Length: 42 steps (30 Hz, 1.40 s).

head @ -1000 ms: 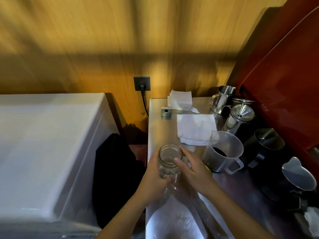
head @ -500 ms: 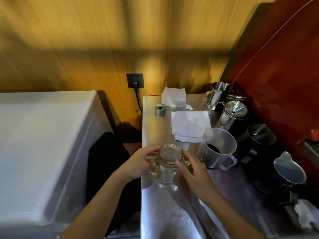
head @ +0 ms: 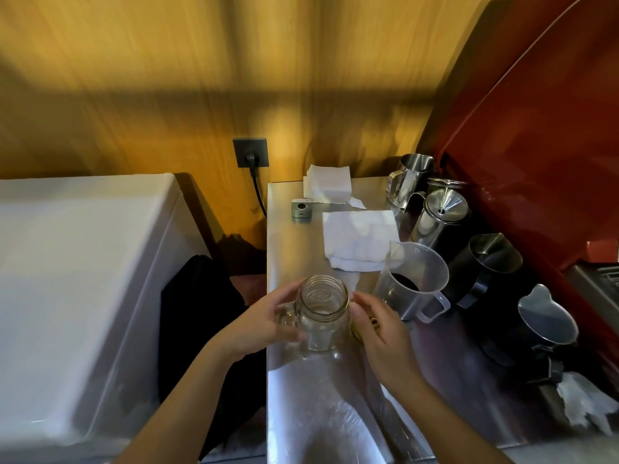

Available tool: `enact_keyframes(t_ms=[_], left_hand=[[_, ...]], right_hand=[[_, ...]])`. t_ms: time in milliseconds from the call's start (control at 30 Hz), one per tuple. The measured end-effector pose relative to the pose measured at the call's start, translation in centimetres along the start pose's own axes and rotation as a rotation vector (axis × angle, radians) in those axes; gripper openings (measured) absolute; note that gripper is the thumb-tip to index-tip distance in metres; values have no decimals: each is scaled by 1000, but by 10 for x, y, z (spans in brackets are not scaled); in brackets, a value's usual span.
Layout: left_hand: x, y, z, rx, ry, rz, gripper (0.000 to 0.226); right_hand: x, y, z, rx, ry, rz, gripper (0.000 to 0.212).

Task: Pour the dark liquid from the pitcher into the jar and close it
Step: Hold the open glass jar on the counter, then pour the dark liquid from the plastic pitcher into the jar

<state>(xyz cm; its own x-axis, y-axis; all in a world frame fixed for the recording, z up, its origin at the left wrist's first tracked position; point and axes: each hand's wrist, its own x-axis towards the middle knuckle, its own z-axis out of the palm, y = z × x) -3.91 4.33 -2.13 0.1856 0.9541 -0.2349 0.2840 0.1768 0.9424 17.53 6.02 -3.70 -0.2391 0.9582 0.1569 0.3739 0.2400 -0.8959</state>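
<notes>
The task is barely begun: the jar [head: 323, 313] stands upright, open-mouthed and empty on the steel surface [head: 335, 413], with no dark liquid in it. The left hand [head: 264, 324] has its grip wrapped around the jar's handle side, fingers touching the glass. The right hand [head: 382, 333] rests against the jar's other side with fingers curved but loose; something gold-rimmed, probably the lid [head: 360, 329], shows under that palm, though whether the hand grips it I cannot tell. The pitcher [head: 413, 283], clear plastic with a dark pool low in it, stands just beside the jar to the right, untouched, its handle turned toward the person. A white cloth [head: 360, 239] lies behind it. Everything that matters is left to do: lifting the pitcher, pouring its contents into the jar, then seating and tightening the lid
</notes>
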Motion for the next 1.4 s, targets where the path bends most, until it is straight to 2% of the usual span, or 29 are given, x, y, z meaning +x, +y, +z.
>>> enact_keyframes(t_ms=[133,233,400,533,633,867,1133,1233,1400], left_hand=[[0,-4,10,-17,50,23,84],[1,-9,14,-70,95,13,82],[3,-15,12,-90,93,4,80],[3,-15,13,-109,104,-7,82],[4,-16,13,-131,102,-11,84],[5,-18,14,-152,107,-17,88],[7,-26,15,-153,103,-26,81],[7,-29,15,-157,101,-26,80],[7,-28,15,-157,109,-26,82]], right_hand=[[-3,9,-15,5,248,-45,12],[0,14,-27,140,433,-19,9],[11,27,-49,176,708,64,9],[17,43,-58,192,620,289,16],[18,45,-61,301,553,333,15],[21,44,-66,352,387,278,18],[38,20,-81,397,430,173,15],[40,18,-89,341,370,113,12],[43,11,-98,335,297,23,23]])
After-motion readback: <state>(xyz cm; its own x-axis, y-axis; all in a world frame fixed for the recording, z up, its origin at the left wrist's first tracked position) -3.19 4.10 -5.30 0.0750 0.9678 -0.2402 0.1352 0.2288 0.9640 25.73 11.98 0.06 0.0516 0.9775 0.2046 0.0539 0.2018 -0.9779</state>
